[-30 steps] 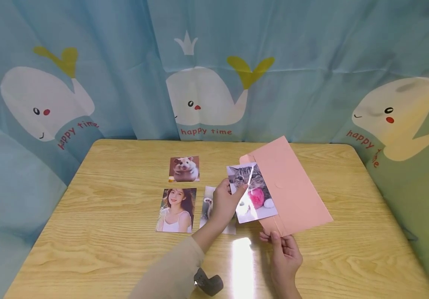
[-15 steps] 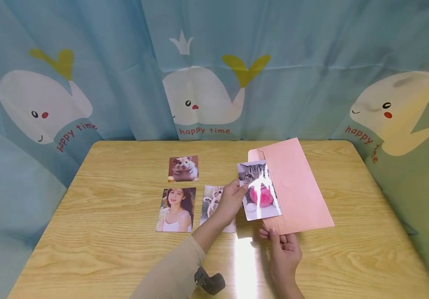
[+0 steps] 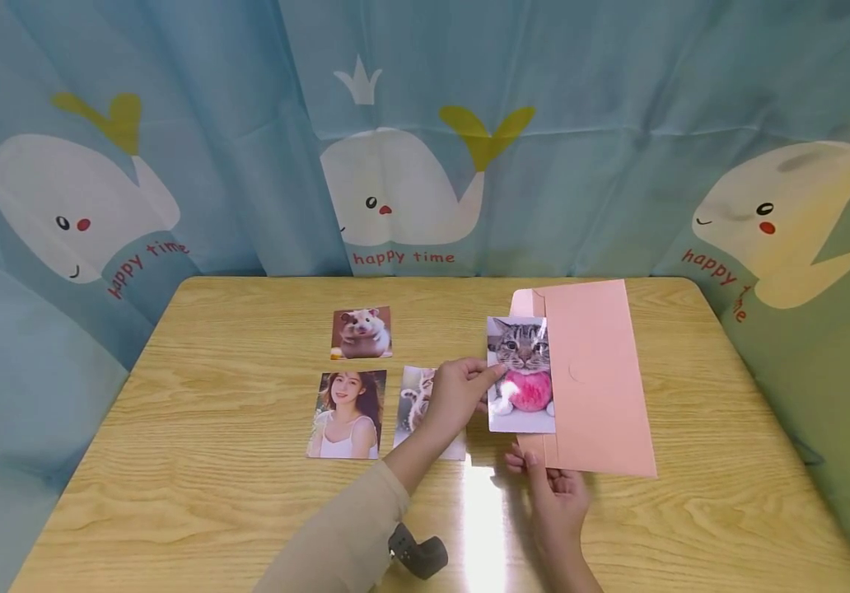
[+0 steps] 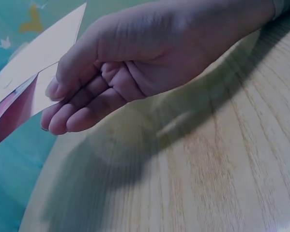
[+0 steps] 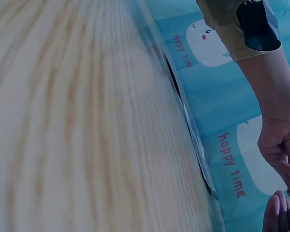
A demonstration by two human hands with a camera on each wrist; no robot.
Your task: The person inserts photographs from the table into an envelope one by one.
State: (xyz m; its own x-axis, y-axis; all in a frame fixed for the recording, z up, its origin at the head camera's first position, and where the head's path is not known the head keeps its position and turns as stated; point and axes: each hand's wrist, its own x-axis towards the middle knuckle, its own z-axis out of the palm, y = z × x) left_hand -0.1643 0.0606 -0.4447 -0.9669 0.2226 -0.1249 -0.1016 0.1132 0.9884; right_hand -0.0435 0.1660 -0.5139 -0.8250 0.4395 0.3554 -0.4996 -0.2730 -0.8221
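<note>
A wooden table (image 3: 195, 494) stands before a blue whale curtain (image 3: 173, 123) printed "happy time". Left to right lie a woman's portrait (image 3: 347, 413), a hamster photo (image 3: 361, 332) and a partly covered kitten photo (image 3: 417, 395). The left hand (image 3: 455, 399) pinches a cat photo (image 3: 523, 375) at the mouth of a pink envelope (image 3: 599, 379). The right hand (image 3: 554, 494) seems to grip the envelope's near edge.

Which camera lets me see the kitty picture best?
The head view: the cat photo faces the camera whole, the left hand pinching its edge beside the pink envelope. The left wrist view catches only a corner. The right wrist view shows no picture side at all.
</note>
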